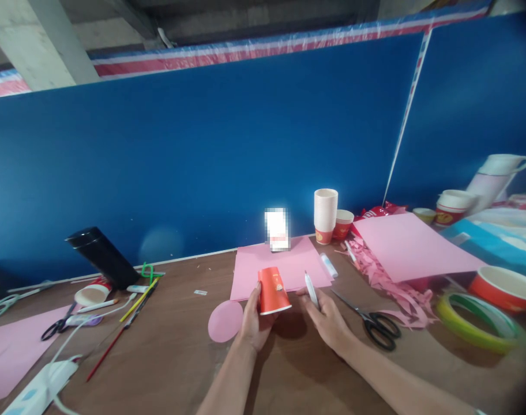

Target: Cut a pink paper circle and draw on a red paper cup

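A red paper cup [271, 291] is gripped in my left hand [255, 323], its wider rim turned down toward me. My right hand [327, 320] is closed around a white marker pen [311, 289], whose dark tip points up and away from me, a little to the right of the cup and apart from it. Just left of my left hand lies a pink paper circle [225, 321]. Behind the cup are pink paper sheets [250, 266] on the brown table [180, 346]. Black-handled scissors [378, 329] rest right of my right hand.
Stacked paper cups [326, 210], a glue stick [329, 265] and shredded pink paper [401, 288] stand or lie right of centre. Rolls of tape [453, 323] sit far right. At left are a black flask [105, 259], a power strip [42, 386] and cables. A blue partition [202, 155] closes the back.
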{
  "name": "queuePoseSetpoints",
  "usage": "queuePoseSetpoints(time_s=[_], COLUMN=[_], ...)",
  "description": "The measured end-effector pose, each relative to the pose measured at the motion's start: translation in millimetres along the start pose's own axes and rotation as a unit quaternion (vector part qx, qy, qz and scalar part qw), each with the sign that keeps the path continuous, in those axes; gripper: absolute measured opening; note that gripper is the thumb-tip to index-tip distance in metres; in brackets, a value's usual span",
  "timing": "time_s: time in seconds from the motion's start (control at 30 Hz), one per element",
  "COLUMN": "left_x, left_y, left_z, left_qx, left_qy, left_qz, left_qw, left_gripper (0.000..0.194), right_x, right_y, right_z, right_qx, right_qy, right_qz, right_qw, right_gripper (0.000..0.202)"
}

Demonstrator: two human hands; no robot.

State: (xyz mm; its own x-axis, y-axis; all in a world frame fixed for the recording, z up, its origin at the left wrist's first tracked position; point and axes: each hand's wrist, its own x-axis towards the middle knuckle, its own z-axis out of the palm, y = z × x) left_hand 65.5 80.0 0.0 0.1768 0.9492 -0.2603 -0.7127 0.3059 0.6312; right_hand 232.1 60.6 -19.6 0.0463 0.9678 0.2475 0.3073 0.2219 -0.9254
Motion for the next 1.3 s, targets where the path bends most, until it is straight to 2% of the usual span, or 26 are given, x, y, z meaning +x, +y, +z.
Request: queuePoseSetpoints(time_s=[0.93, 1.0, 1.13, 1.23, 1.3], left_x=[-0.4, -0.4, -1.7, -2.8, -3.3], left_y=[0.5, 1.5, 5.4, 7.9, 8.7], left_z=[1.6, 1.8, 2.7, 4.0, 4.9], left_qx=[-0.008, -0.014, -0.040, -0.056, -0.062], left_qy=[0.006, 0.004, -0.025, -0.031, -0.028], left_qz=[-0.005, -0.005, -0.006, -0.006, -0.001], left_qw=[1.000, 1.000, 0.999, 0.998, 0.998], left_gripper=[0.040, 0.040, 0.043, 0.044, 0.045], right_x=[-1.0, -0.2, 2.8, 5.5, 7.0], right_y=[-1.7, -4.9, -6.8, -1.6, 2.5], right_z=[-2.5, -4.6, -7.7, -6.7, -5.6], right_qx=[-0.001, 0.001, 0.068, 0.161, 0.184], right_qy=[0.000, 0.020, 0.081, 0.086, 0.086], right_qz=[-0.007, -0.005, 0.030, 0.063, 0.063], right_qw=[1.000, 1.000, 0.994, 0.981, 0.977], right_gripper=[0.031, 0.030, 0.038, 0.040, 0.039])
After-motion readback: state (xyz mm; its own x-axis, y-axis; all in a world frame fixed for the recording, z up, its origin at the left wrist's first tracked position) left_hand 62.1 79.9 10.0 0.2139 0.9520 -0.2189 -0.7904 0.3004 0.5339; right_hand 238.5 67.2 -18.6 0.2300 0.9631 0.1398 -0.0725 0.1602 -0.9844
